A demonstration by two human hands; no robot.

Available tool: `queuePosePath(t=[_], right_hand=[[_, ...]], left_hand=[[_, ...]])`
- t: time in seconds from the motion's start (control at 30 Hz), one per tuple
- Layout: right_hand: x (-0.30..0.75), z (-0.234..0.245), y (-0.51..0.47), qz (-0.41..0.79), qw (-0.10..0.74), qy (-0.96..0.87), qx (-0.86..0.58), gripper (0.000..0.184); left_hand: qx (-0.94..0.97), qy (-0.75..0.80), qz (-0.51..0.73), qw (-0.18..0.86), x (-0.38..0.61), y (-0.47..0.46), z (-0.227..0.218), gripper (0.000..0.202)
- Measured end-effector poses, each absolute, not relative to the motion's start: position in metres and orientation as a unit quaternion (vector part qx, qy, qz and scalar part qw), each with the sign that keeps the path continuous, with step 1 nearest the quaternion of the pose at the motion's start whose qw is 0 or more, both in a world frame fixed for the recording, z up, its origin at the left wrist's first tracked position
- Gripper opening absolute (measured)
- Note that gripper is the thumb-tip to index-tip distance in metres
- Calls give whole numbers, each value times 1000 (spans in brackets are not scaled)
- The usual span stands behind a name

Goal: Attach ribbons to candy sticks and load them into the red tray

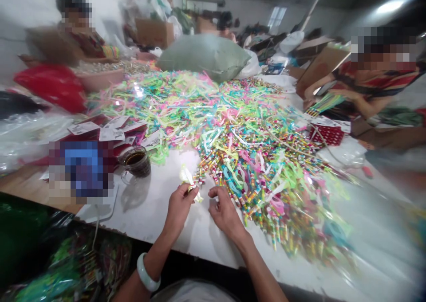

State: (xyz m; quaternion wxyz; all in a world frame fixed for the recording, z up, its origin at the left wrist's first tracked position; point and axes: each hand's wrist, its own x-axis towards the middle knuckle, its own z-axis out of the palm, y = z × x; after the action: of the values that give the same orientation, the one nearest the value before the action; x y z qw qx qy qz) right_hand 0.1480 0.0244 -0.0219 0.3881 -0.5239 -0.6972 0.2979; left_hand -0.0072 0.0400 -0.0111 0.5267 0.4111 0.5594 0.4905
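Observation:
My left hand (pixel 179 206) is closed in a pinch on a small yellow-green plastic strip piece (pixel 188 178) with a striped tube end, held just above the white table (pixel 149 213). A pale bangle (pixel 146 273) sits on that wrist. My right hand (pixel 224 209) is curled beside it, fingers bent at the edge of the big heap of coloured plastic strips and striped tubes (pixel 239 147); what it holds, if anything, is hidden.
A glass mug of dark tea (pixel 137 162) stands left of my hands. Cards and red packets (pixel 109 131) lie beyond it. A grey-green sack (pixel 206 56) sits at the far end. Other people work at the left (pixel 89 40) and right (pixel 369 84).

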Motion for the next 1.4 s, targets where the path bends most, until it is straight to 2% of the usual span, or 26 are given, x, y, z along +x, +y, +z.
queuePosePath(t=[0.13,0.33,0.57,0.73,1.03,1.17,1.3,1.4], right_hand=[[152,-42,15,251,386,-731,-503,31],[155,-39,11,265,450,-663,-536,17],[148,-27,0,379,467,-593,-536,21],[143,-29,-4,313,479,-612,-547,11],[145,-25,-4,297,481,-612,-553,10],[143,-30,-5,243,504,-627,-543,5],[138,-38,-11,172,518,-652,-527,15],[135,-42,-17,173,512,-677,-500,27]], left_hand=[[367,555,498,556,-6,35,-15,27],[341,552,506,568,2,28,-18,28],[341,542,544,542,12,23,-11,24],[337,535,557,538,16,21,-15,26],[340,543,550,536,24,20,-13,22],[323,534,558,547,27,19,-11,23],[288,521,578,559,31,16,-10,24],[257,500,597,572,31,15,-12,25]])
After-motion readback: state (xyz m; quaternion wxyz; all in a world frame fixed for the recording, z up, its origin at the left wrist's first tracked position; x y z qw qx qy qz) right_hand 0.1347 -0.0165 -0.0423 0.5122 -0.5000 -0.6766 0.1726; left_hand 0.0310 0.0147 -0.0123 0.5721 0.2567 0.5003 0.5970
